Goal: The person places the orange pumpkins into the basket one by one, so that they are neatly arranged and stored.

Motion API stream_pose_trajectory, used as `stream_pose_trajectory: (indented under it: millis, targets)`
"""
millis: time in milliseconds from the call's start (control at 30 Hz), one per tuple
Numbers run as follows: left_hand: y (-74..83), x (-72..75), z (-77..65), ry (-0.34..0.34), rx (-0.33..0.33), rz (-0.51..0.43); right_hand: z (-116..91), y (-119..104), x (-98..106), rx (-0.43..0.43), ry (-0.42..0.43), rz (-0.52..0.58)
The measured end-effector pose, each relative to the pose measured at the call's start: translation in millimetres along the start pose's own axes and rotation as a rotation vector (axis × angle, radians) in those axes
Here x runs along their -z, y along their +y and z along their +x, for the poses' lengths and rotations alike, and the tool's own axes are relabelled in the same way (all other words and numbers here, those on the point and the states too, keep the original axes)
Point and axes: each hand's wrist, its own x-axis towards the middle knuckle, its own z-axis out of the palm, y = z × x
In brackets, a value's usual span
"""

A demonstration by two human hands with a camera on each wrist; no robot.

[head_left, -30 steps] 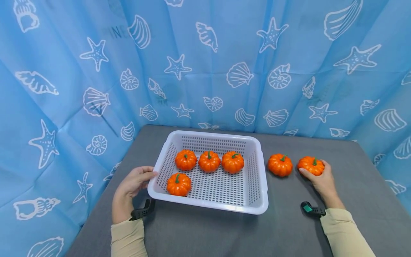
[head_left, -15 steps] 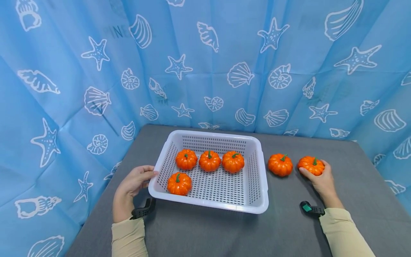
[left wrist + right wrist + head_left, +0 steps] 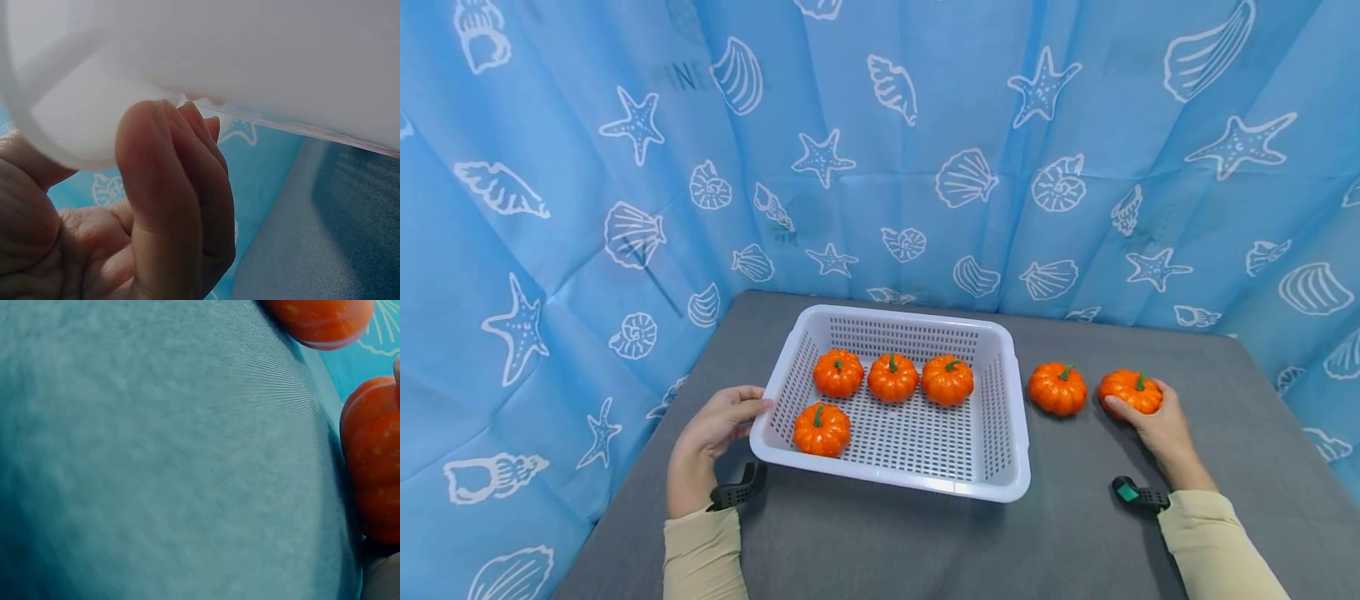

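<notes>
Inside curled R hand (image 3: 1167, 427): glossy orange ribbed pumpkin (image 3: 1127, 391); 2nd pumpkin (image 3: 1057, 390) just L. L hand (image 3: 718, 422) pinches white perforated plastic basket (image 3: 887, 473), 4 pumpkins (image 3: 892, 381) inside. No real chg vs 0.5 s ago; work seems paused.

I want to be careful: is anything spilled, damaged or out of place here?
Nothing stands out. Four orange pumpkins sit in the white basket, whose rim the left hand holds; two more are outside, one gripped by the right hand. No spill or damage shows.
</notes>
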Motion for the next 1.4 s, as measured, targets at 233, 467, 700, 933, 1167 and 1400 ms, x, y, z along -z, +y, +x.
stream_pose_trajectory:
  millis: [233, 467, 700, 933, 1167, 1400]
  targets:
    - [-0.4, 0.3, 0.5, 0.004, 0.003, -0.006, -1.3, -13.4, 5.1, 0.049, -0.045, -0.060]
    - [0.8, 1.1, -0.8, 0.001, -0.006, -0.012, 0.1, -46.9, 11.4, 0.164, -0.057, -0.021]
    - [1.2, 1.1, -0.9, -0.004, -0.012, -0.015, -1.6, -90.5, 13.6, 0.264, -0.072, -0.013]
    - [0.4, 0.7, 0.1, -0.006, -0.005, -0.016, -4.8, -143.5, 2.1, 0.410, -0.099, 0.020]
    - [1.1, 0.6, 0.0, -0.002, 0.001, -0.008, -10.8, -192.2, -28.8, 0.524, -0.192, 0.097]
    - [0.7, -1.3, -1.3, 0.009, 0.014, -0.013, -14.7, -218.8, -71.6, 0.571, -0.334, 0.126]
